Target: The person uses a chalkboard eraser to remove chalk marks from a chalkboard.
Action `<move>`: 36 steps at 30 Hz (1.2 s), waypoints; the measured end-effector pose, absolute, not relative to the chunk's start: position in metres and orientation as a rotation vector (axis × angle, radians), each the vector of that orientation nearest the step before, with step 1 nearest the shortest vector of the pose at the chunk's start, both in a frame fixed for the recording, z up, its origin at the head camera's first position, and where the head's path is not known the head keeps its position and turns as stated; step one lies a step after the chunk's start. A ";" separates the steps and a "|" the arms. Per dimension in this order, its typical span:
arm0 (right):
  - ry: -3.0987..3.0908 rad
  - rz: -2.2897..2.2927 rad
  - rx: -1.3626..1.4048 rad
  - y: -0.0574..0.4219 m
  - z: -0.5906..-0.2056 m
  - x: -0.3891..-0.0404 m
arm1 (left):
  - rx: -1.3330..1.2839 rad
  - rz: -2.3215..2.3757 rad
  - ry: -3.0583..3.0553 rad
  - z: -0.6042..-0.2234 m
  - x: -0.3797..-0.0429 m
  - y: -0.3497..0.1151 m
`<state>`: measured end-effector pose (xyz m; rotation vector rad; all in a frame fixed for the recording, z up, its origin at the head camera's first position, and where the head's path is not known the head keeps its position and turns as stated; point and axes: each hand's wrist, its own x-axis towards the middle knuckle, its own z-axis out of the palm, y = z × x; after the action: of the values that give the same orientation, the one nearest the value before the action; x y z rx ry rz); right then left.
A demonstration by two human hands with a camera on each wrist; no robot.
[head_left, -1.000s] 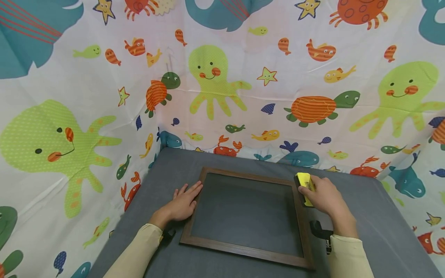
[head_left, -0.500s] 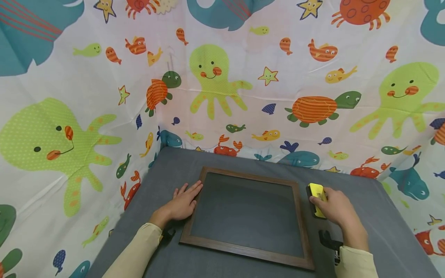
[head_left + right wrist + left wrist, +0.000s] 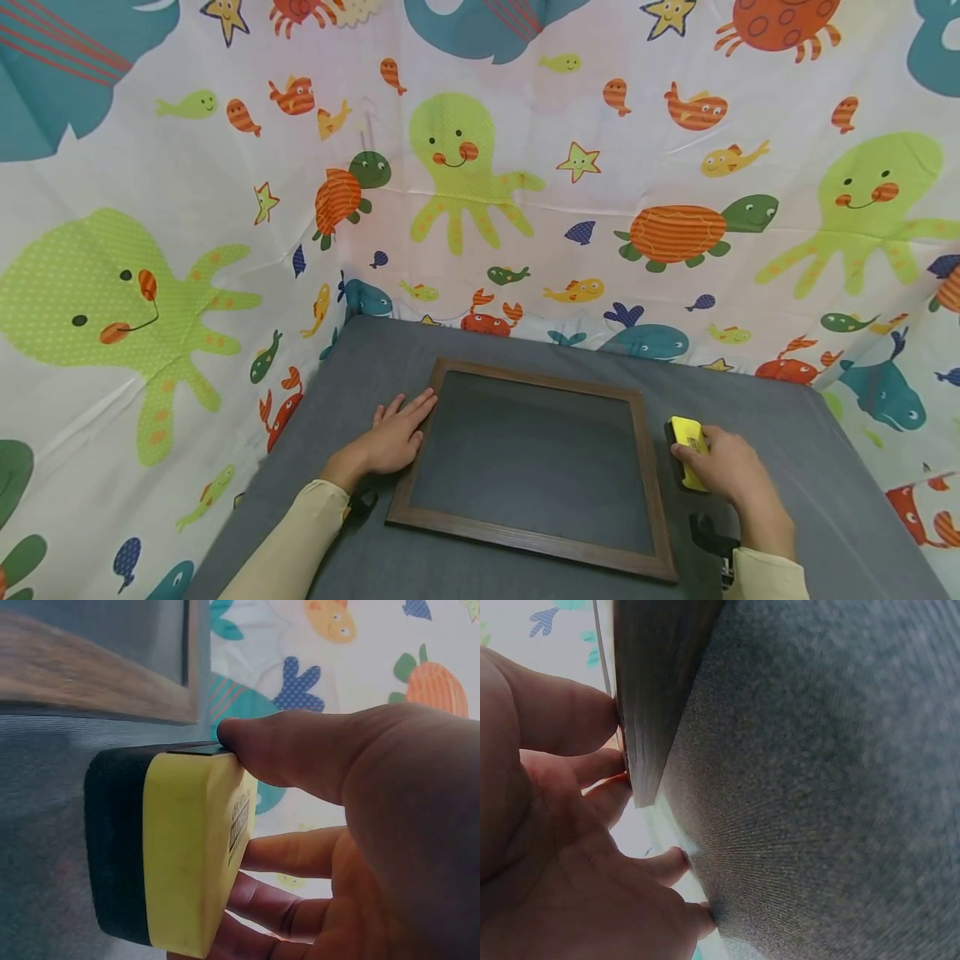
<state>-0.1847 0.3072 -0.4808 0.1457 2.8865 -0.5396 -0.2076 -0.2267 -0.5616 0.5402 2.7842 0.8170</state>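
A chalkboard with a brown wooden frame lies on the grey cloth-covered table. My left hand rests on the frame's left side with fingers spread and fairly straight. In the left wrist view, its thumb and some fingers touch the wooden edge, while two other fingertips meet the grey cloth. To the right of the board, my right hand holds a yellow board eraser with a dark felt pad. The right wrist view shows thumb and fingers gripping the eraser from opposite sides, felt side toward the cloth.
The grey cloth extends around the board on every side. A white curtain printed with sea animals stands behind the table and along its left and right. Each wrist wears a dark camera mount.
The right hand has carried the eraser from the board's upper right frame edge outward to the right, then nearer to the person. The left hand and the board stay in place.
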 end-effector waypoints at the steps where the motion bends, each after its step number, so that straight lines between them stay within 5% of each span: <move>1: 2.881 -0.544 0.148 0.308 -0.483 -0.184 | 0.541 0.817 2.785 -0.562 -0.208 -0.227; 36: 2.789 -0.583 0.284 0.307 -0.515 -0.177 | 0.540 0.825 2.782 -0.560 -0.208 -0.227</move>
<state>-0.1773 0.3071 -0.5149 0.2841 2.7889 -0.5827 -0.2076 -0.2274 -0.5603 0.5396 2.7817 0.8253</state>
